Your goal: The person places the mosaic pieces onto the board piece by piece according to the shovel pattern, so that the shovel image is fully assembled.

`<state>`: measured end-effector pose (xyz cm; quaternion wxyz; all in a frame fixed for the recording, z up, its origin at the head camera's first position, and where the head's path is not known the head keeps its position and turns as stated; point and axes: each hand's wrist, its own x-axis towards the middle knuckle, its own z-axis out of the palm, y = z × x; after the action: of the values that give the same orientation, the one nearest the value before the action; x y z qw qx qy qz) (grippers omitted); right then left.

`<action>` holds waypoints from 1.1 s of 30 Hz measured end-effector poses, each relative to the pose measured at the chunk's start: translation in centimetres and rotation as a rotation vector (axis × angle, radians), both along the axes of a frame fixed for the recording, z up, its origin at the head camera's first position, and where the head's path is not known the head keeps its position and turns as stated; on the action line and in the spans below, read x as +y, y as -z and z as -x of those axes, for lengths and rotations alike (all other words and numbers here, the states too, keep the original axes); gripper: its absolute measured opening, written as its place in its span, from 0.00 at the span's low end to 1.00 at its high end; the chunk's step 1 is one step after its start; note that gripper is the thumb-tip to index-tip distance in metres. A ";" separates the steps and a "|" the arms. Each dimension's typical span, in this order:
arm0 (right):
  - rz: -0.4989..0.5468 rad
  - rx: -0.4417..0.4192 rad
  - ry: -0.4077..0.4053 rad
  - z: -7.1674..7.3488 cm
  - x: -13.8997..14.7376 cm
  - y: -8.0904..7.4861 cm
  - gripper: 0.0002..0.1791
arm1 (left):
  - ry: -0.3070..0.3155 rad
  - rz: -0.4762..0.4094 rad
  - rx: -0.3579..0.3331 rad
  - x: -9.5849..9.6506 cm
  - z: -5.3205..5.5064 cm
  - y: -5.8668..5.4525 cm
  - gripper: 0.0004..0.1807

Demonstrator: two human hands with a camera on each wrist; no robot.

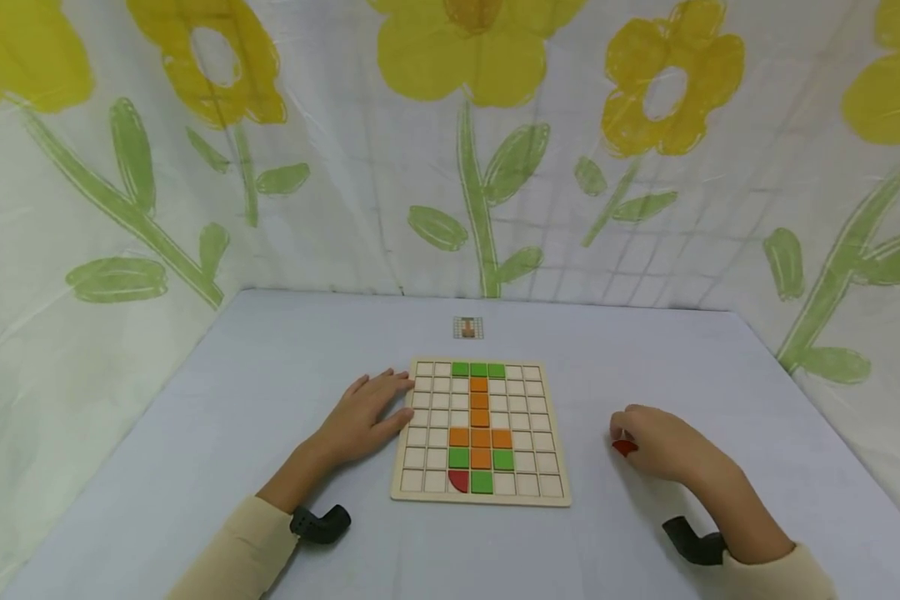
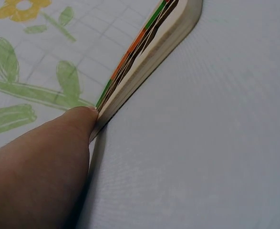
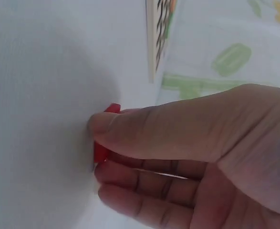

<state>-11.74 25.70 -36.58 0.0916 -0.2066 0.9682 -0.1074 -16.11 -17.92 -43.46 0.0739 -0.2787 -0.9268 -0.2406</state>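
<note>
A wooden grid board point(image 1: 400, 487) lies flat in the middle of the table, with green and orange square tiles and one red quarter-round tile point(image 1: 459, 481) set in its cells. My left hand point(image 1: 360, 421) rests at the board's left edge, fingers extended and thumb touching the rim. To the right of the board, my right hand point(image 1: 663, 442) pinches a second red tile point(image 1: 625, 448) between thumb and fingers, low over the table. In the right wrist view the thumb covers the middle of this red tile point(image 3: 100, 151).
Behind the board lies a small pattern card point(image 1: 468, 327) showing a gridded figure. The pale table point(image 1: 307, 333) ends at a cloth backdrop point(image 1: 345, 167) printed with yellow flowers. A black wrist camera point(image 1: 322, 525) sits on the left wrist, another point(image 1: 693, 542) on the right.
</note>
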 end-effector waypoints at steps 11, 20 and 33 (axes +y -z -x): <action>0.252 -0.129 -0.154 -0.3 -2.4 -0.4 0.13 | 0.005 -0.007 0.000 0.1 0.1 0.0 0.28; 0.263 -0.064 -0.261 0.1 -2.8 0.6 0.17 | 0.001 0.002 -0.001 0.1 0.0 -0.1 0.28; 0.203 0.000 -0.230 -0.2 -3.7 1.0 0.09 | 0.007 -0.002 0.004 0.0 0.0 -0.1 0.28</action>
<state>-11.56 21.97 -37.58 0.0820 -0.3244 0.9223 -0.1935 -16.12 -17.91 -43.36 0.0752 -0.2822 -0.9254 -0.2414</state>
